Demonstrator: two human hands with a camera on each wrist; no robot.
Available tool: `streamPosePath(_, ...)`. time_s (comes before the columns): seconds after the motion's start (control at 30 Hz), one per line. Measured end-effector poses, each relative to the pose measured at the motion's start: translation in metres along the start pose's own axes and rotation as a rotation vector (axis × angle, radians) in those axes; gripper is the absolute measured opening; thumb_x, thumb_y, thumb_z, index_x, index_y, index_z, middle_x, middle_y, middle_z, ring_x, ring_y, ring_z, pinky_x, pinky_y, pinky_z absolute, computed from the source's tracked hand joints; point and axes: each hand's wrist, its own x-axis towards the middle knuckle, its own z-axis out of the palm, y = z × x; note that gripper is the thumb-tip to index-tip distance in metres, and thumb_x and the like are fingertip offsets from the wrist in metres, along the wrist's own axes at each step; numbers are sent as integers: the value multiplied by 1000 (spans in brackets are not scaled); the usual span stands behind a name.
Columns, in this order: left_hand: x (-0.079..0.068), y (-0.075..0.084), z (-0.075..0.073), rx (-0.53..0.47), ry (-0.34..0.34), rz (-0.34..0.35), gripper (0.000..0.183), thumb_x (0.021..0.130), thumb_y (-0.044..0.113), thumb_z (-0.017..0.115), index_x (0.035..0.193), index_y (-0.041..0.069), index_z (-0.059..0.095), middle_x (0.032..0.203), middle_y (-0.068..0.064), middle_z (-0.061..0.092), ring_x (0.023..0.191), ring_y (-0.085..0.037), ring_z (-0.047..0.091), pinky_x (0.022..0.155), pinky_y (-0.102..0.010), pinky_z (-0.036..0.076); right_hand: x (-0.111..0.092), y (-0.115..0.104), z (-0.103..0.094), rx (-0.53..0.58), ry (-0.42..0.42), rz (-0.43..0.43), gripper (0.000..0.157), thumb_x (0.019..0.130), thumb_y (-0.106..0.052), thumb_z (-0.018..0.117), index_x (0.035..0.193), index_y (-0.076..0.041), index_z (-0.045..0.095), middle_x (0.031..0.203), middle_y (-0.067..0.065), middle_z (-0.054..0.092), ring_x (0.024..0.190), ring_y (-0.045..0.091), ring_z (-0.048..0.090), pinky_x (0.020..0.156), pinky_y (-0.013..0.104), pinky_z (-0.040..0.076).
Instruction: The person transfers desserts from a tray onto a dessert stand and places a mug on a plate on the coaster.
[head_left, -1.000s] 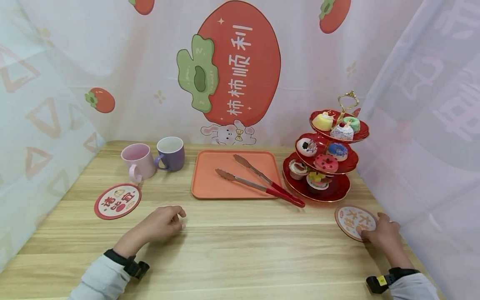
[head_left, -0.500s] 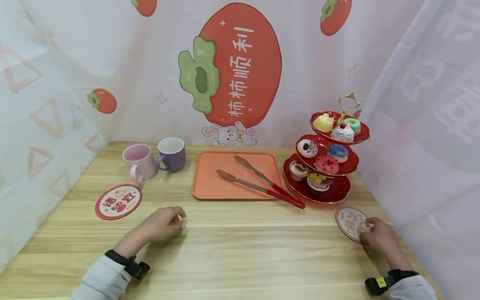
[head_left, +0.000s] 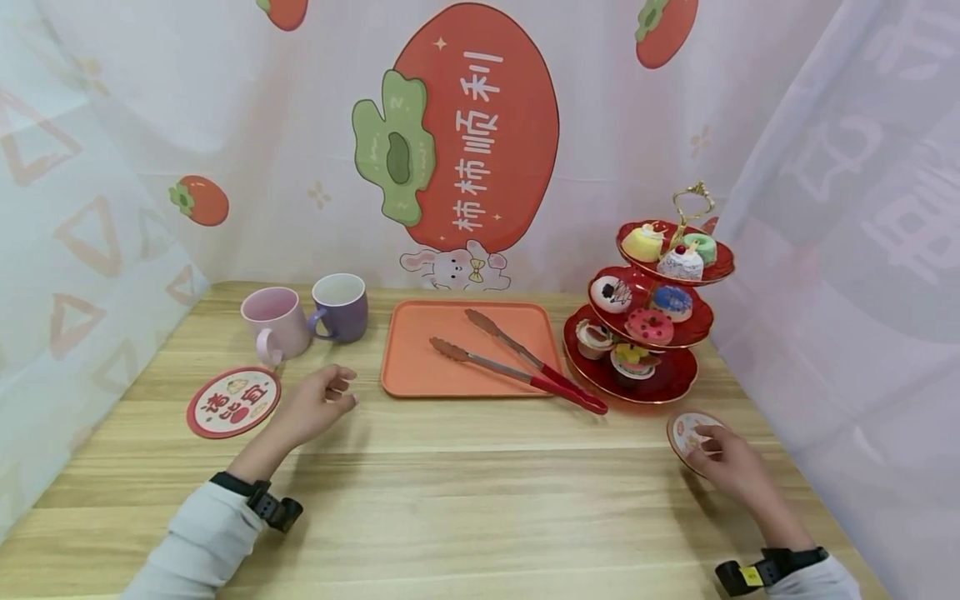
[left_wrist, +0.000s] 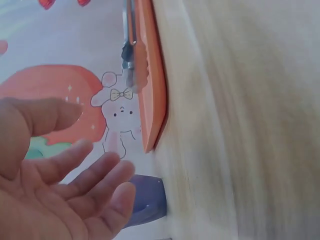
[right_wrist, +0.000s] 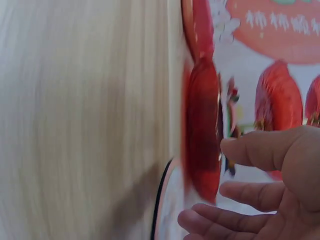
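Observation:
My left hand [head_left: 311,407] hovers over the table between a round red-rimmed coaster [head_left: 234,402] and an orange tray [head_left: 397,358], fingers loosely bent and nothing in them. In the left wrist view, that hand [left_wrist: 75,175] appears near a purple mug [left_wrist: 147,200]. On the right, my right hand [head_left: 727,467] hangs above a second round coaster [head_left: 684,429] and hides much of it. The right wrist view has the right hand [right_wrist: 260,190] with fingers apart and nothing held, the coaster's edge [right_wrist: 172,205] lying below. Tongs [head_left: 517,367] with red handles lie across the tray.
A pink mug [head_left: 277,321] and a purple mug [head_left: 343,308] stand at the back left. At the back right rises a three-tier red stand [head_left: 678,383] bearing toy cakes and donuts. Printed cloth [head_left: 622,150] hangs behind and along both sides of the wooden table [head_left: 480,500].
My right hand has lifted off the right coaster's edge and moved left over it. My left hand has risen forward and slightly left. The coasters, mugs and tongs look unmoved.

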Motion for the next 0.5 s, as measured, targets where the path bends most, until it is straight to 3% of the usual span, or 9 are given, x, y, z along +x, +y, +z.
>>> streamPosePath(0.17,8,-3,-5,-69,72,-104,39,88,11,59,121,-9,49,112,-30,54,100,-41,56,80,-46,46,-3,-20,12,34,18,-116,43,84,-8,67,114,17,50,97,28,59,83,36,61,69,42,49)
streamPosePath(0.5,26,-12,-12,-187,179,-270,51,90,14,56,132,-5,36,122,-32,45,114,-42,44,88,-48,39,-9,-60,33,64,0,-199,42,82,-8,68,118,9,54,105,23,58,89,32,59,69,43,47)
